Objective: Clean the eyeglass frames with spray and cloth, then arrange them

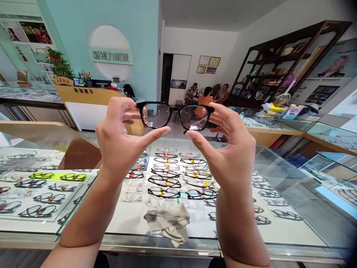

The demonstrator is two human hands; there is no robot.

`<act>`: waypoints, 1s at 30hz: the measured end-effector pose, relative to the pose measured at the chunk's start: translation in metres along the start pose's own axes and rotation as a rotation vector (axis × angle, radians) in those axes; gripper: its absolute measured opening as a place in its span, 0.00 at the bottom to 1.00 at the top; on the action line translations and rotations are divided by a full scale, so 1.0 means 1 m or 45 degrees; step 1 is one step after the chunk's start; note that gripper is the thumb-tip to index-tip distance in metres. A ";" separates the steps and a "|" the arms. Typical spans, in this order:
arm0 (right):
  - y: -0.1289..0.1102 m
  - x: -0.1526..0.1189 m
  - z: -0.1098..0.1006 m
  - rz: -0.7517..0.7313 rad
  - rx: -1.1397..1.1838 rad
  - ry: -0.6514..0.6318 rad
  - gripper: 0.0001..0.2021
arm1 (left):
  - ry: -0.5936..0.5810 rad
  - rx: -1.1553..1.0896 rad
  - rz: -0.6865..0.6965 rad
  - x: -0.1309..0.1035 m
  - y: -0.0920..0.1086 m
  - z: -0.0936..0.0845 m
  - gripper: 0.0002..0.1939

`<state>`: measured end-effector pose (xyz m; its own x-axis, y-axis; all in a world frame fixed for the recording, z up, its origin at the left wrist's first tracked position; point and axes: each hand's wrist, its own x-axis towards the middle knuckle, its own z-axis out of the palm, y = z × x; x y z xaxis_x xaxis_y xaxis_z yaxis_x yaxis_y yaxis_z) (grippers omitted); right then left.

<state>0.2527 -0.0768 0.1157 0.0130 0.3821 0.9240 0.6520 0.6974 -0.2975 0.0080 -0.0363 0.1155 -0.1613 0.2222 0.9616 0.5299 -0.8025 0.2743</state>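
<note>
A pair of black-framed eyeglasses (175, 108) is held up in front of me, lenses facing along my line of sight. My left hand (122, 130) grips its left end, with the thumb under the left lens. At the other end, my right hand (228, 137) pinches the frame, its thumb just below the right lens. Both hands are raised above the glass display counter (200, 243). On the counter, between my forearms, lies a crumpled beige cloth (169, 221).
Rows of eyeglasses (164, 181) fill the display under my hands. A tray of frames (41, 186) is at the left. Beyond stand a cashier desk (89, 111), a dark wooden shelf (251, 74) and several seated people (206, 96). Another glass case (334, 178) stands right.
</note>
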 end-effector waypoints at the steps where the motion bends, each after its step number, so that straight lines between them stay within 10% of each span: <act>1: 0.000 0.000 0.000 0.015 0.009 -0.011 0.31 | 0.001 0.006 -0.008 0.000 0.002 -0.001 0.38; 30: -0.008 -0.005 -0.009 0.095 -0.031 -0.081 0.28 | -0.122 -0.114 -0.170 -0.003 0.006 0.000 0.35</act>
<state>0.2539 -0.0898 0.1152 0.0148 0.4707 0.8822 0.6691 0.6510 -0.3586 0.0120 -0.0417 0.1144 -0.1427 0.3784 0.9146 0.4322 -0.8075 0.4015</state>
